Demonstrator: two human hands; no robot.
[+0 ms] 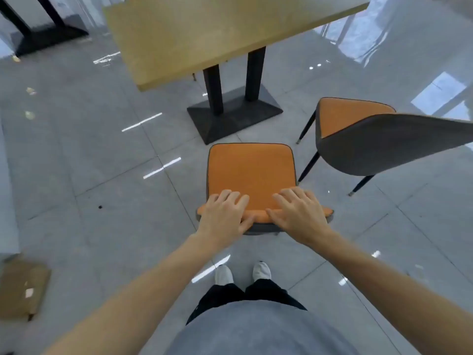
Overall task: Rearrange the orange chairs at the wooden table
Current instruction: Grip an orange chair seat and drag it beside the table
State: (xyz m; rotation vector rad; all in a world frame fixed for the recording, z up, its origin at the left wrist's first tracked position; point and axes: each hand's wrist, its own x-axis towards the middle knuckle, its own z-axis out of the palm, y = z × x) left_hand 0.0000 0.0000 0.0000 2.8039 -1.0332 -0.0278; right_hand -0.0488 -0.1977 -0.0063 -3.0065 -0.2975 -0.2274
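An orange chair (pixel 250 167) stands right in front of me, its seat facing the wooden table (pixel 204 32). My left hand (pixel 225 213) and my right hand (pixel 297 213) both grip the top of its backrest, fingers curled over the orange padding. A second orange chair (pixel 350 116) with a grey back shell stands to the right, turned at an angle. The table rests on two black posts and a black base (pixel 235 116) just beyond the first chair's seat.
Glossy grey floor tiles (pixel 102 175) surround everything. Another black table base (pixel 48 34) sits at the far left. A brown cardboard piece (pixel 20 288) lies on the floor at the lower left. My feet (pixel 243 272) stand just behind the chair.
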